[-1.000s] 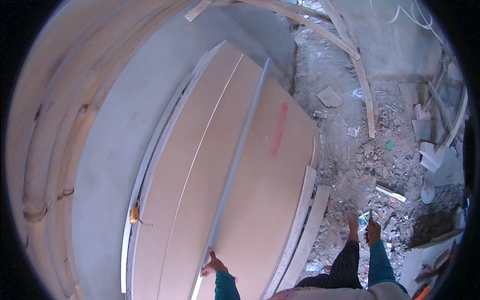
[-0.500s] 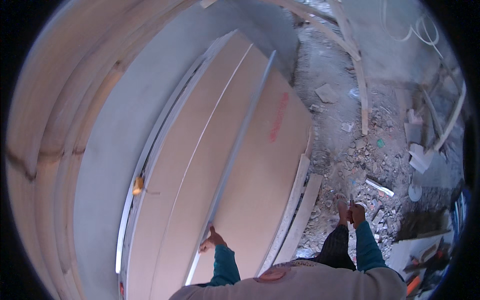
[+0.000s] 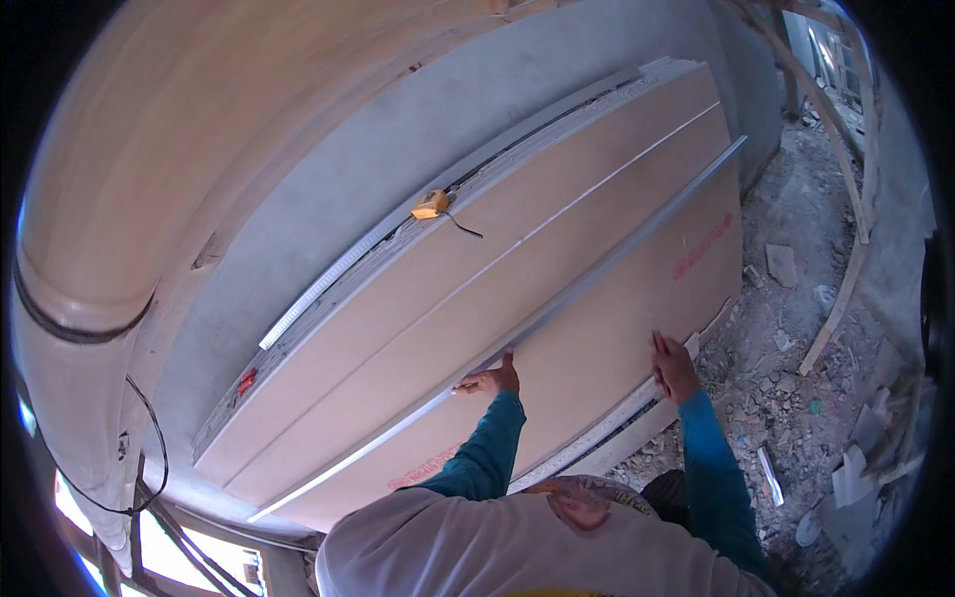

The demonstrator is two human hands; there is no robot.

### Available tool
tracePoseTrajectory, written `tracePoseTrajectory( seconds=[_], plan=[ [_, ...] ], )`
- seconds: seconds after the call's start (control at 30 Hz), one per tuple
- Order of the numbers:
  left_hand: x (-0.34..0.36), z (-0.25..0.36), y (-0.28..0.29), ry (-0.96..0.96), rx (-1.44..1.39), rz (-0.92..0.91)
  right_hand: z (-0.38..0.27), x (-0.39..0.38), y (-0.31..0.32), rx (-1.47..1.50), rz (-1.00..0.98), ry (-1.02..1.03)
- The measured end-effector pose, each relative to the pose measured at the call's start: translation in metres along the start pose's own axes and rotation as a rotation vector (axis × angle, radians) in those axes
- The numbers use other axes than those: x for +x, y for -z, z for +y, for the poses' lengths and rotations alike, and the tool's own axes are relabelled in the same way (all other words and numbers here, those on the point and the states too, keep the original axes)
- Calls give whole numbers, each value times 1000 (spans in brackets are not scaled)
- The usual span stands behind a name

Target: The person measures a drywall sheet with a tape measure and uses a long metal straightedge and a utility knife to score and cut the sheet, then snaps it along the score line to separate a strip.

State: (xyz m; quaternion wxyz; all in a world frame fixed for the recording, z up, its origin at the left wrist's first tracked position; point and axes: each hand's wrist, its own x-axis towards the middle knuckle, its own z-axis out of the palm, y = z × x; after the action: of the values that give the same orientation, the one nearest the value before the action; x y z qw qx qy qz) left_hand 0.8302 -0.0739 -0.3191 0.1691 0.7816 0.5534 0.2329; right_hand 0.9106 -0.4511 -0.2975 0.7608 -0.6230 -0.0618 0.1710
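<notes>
A large tan plasterboard sheet (image 3: 587, 338) leans at a slant against the wall, on top of a stack of boards. Along it lies a long metal straightedge (image 3: 597, 271). My left hand (image 3: 489, 380) bears on the straightedge near its middle, thumb and fingers spread along the metal. To the right, over the board's lower edge, my right hand (image 3: 676, 370) is closed around a small, slim, reddish tool (image 3: 658, 344); most of it is hidden in the fist. A yellow tape measure (image 3: 431, 205) rests on the board's upper edge, its dark strap hanging down.
A small red object (image 3: 248, 380) sits at the stack's upper left edge. Rubble (image 3: 741, 408) covers the ground on the right, with a wooden brace (image 3: 836, 298) standing over it. A thick wooden beam (image 3: 229, 119) runs overhead on the left, with a black cable (image 3: 159, 438) below.
My view has swung, so the board lies more crosswise. My right hand has come up from beside my leg to the board's lower edge. My left hand stays on the straightedge.
</notes>
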Motion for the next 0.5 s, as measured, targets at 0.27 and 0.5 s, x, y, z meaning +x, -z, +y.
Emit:
tracePoseTrajectory(
  seconds=[0.27, 0.5],
  plan=[
    [-15, 32, -42, -4, -152, -2, -174, 131, -177, -387, 143, 1191],
    [9, -22, -72, -24, -431, 184, -285, 130, -306, -969, -62, 1045]
  ],
)
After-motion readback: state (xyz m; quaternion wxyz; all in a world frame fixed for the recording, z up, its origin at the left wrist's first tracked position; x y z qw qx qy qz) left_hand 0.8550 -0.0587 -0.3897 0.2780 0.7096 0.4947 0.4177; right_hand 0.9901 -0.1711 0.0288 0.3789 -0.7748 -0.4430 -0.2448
